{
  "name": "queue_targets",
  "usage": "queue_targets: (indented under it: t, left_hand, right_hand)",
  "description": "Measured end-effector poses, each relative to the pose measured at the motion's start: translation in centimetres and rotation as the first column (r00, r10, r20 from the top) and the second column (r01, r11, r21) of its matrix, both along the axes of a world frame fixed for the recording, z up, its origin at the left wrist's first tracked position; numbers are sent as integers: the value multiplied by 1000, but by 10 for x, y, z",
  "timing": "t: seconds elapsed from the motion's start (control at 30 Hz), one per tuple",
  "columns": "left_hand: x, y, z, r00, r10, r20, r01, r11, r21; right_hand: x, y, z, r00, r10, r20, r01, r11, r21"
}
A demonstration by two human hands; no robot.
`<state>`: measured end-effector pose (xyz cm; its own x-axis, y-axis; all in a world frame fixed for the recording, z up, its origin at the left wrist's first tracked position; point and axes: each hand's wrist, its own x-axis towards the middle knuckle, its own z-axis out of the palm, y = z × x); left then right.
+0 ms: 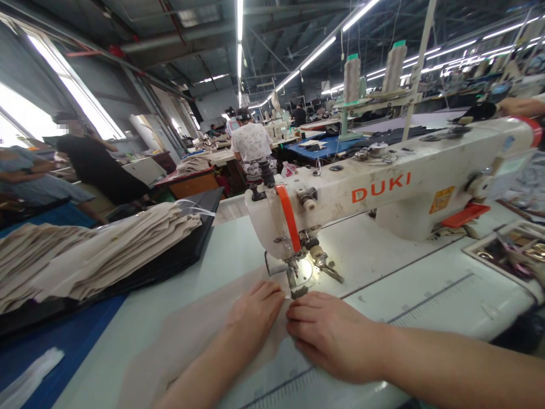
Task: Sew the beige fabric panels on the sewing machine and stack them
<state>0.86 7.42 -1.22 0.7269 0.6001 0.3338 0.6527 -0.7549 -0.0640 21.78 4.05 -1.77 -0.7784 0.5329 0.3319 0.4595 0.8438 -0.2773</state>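
Note:
A thin, pale beige fabric piece lies on the sewing table, its right edge close to the needle of a white sewing machine lettered DUKI. My left hand rests on this piece just left of the presser foot, fingers bent and together on its edge. Close beside it, in front of the foot, my right hand has its fingers curled over the same edge. Both thumbs are mostly hidden. The needle area is lit by a small lamp.
Stacked beige fabric pieces lie on black material at left. A ruler scale runs along the table's front. To the right sits a tray of small parts. Thread cones stand behind the machine. Several people are farther back.

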Motion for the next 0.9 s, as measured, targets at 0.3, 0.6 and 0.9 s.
queue_targets:
  t: [0.3,0.6,0.9]
  left_hand:
    - [-6,-2,-8,999,-42,13,40,993,114]
    - [-6,2,-13,997,-59,50,52,988,142]
    - [-3,1,-8,997,-50,67,39,986,162]
  right_hand:
    - [-2,0,1,1000,-10,14,10,1000,16]
    - [-2,2,-2,1000,-11,19,11,1000,15]
    - [-2,-1,0,1000,-9,30,9,1000,7]
